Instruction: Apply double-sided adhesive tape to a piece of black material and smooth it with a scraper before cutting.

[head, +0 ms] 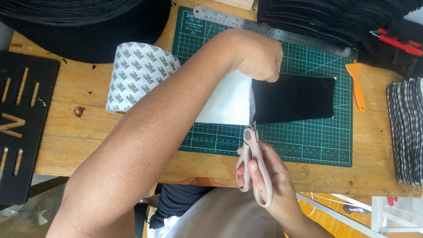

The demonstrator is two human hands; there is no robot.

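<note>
Right hand [264,176] fingers grip pale scissors [252,158] at a black felt piece [293,98] on the green cutting mat [308,145]. Left hand [260,55] fingers pinch the felt's edge. A white patterned tape roll [139,75] lies on the bench [79,136].

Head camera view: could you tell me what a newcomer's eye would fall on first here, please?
The right hand works pale scissors into the edge of a black felt piece on the green cutting mat. The left hand pins the felt's top corner. Left of the mat lies a roll of printed white tape.
</note>
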